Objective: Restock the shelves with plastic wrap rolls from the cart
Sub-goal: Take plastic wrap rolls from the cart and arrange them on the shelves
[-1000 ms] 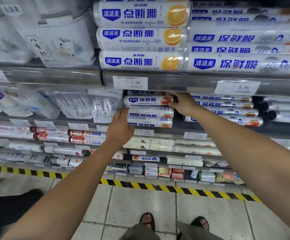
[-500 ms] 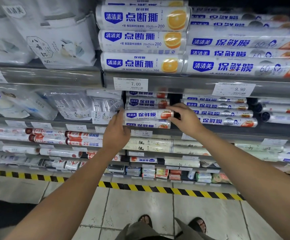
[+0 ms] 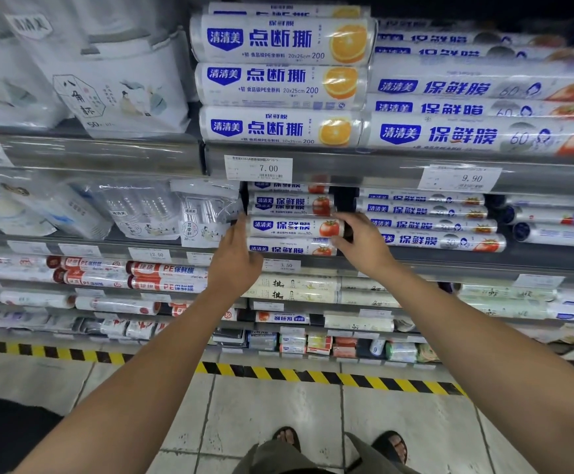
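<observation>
Currently the plastic wrap roll (image 3: 295,227) lies level on top of the stacked rolls (image 3: 289,248) on the middle shelf (image 3: 449,265), above the 3.50 price tag (image 3: 286,265). Left hand (image 3: 236,258) presses straight fingers against its left end. Right hand (image 3: 364,242) grips its right end, fingers curled.

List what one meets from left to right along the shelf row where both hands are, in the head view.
Clear cup packs → left hand → plastic wrap roll → right hand → longer wrap rolls → dark-ended rolls.
</observation>
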